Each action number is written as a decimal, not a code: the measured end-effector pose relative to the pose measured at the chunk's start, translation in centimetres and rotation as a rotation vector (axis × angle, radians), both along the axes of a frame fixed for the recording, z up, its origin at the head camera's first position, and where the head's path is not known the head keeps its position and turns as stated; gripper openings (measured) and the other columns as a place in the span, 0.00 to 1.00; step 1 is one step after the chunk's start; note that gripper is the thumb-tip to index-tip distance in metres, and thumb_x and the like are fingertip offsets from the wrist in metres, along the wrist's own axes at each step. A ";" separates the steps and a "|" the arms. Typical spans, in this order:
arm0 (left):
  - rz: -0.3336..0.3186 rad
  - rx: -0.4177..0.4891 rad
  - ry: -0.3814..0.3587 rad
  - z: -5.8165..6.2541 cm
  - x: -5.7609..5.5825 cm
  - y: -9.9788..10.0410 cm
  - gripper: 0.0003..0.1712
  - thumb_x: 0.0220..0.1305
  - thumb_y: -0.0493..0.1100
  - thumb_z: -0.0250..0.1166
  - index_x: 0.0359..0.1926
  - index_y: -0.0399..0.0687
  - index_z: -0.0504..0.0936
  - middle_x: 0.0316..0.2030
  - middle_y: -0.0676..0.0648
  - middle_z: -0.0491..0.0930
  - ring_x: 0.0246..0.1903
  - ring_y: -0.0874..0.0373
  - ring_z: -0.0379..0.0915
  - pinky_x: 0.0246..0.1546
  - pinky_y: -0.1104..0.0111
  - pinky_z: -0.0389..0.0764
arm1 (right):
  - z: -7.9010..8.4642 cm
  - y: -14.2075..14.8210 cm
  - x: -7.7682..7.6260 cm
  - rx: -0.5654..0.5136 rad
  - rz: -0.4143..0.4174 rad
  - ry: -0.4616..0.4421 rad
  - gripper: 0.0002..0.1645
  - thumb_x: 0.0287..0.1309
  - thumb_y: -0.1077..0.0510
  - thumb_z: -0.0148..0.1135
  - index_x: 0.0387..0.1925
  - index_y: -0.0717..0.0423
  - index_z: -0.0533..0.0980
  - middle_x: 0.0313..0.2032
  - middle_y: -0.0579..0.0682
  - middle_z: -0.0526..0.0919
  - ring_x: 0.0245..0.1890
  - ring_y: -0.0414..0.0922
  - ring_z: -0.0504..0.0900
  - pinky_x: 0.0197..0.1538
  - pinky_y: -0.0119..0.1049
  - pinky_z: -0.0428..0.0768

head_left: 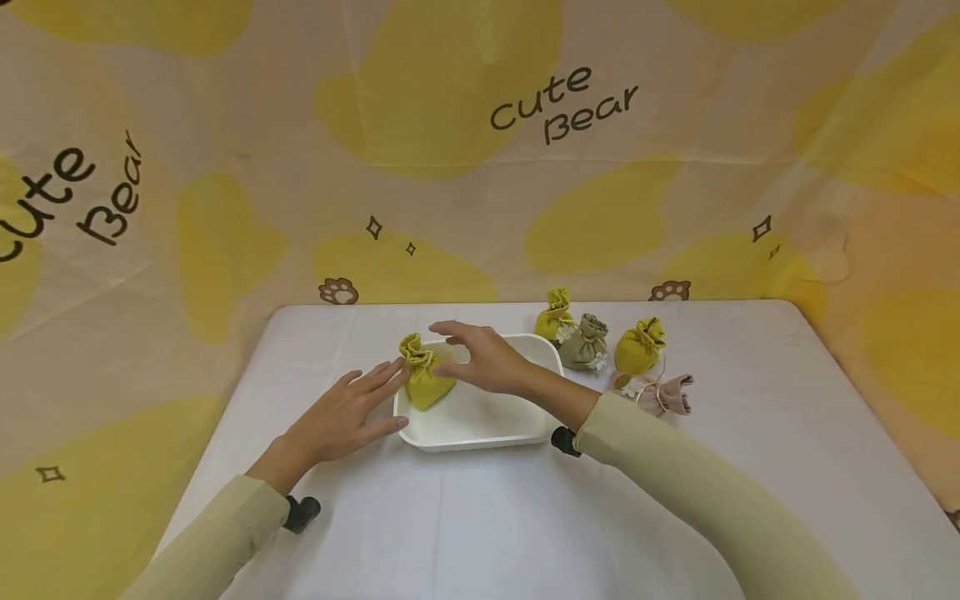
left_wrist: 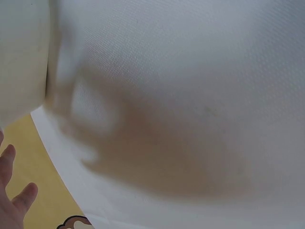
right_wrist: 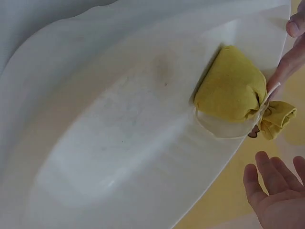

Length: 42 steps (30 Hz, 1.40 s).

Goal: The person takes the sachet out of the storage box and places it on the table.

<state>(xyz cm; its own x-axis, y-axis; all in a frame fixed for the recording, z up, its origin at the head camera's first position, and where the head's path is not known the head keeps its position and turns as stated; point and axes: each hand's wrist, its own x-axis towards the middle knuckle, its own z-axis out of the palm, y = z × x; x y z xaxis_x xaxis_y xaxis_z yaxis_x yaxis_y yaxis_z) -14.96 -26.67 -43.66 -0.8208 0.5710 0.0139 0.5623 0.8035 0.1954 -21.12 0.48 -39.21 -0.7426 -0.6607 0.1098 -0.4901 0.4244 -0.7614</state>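
Note:
A yellow drawstring pouch (head_left: 427, 385) leans in the left end of a white tray (head_left: 480, 437), its gathered neck over the rim. My left hand (head_left: 348, 421) is at that end, fingers fairly straight, fingertips beside the pouch's neck; whether they touch it I cannot tell. Over the tray, just right of the pouch, my right hand (head_left: 487, 358) has its fingers and thumb spread, holding nothing. In the right wrist view the pouch (right_wrist: 233, 86) shows its white cord, with left-hand fingers (right_wrist: 288, 64) behind it and my right hand (right_wrist: 281, 200) below, apart from the pouch.
Right of the tray stand a yellow pouch (head_left: 552, 317), a grey-green pouch (head_left: 583, 346) and another yellow pouch (head_left: 637, 346). A pink pouch (head_left: 663, 395) lies on its side in front of them. A patterned yellow cloth (head_left: 450, 208) rises behind the white table (head_left: 487, 525).

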 end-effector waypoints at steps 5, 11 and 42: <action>0.003 -0.008 0.003 0.1 0.0 -0.1 0.44 0.70 0.69 0.52 0.78 0.53 0.56 0.77 0.47 0.53 0.74 0.46 0.53 0.67 0.41 0.59 | 0.0 -1.2 -0.2 0.038 0.005 -0.038 0.39 0.63 0.53 0.68 0.72 0.54 0.65 0.71 0.50 0.68 0.65 0.53 0.73 0.66 0.47 0.71; -0.002 -0.010 -0.004 -0.1 -0.1 -0.2 0.44 0.70 0.68 0.52 0.78 0.53 0.55 0.77 0.47 0.52 0.74 0.46 0.51 0.68 0.42 0.58 | -0.2 -2.4 -0.8 0.067 0.006 -0.034 0.39 0.62 0.54 0.69 0.72 0.53 0.65 0.70 0.50 0.70 0.65 0.52 0.74 0.67 0.47 0.70; 0.006 -0.013 -0.014 -0.1 -0.2 -0.1 0.44 0.70 0.69 0.51 0.78 0.52 0.56 0.76 0.47 0.53 0.75 0.48 0.51 0.68 0.43 0.59 | -0.5 -5.5 -1.8 0.193 -0.012 -0.002 0.22 0.60 0.61 0.70 0.56 0.55 0.79 0.55 0.50 0.83 0.58 0.47 0.79 0.63 0.40 0.74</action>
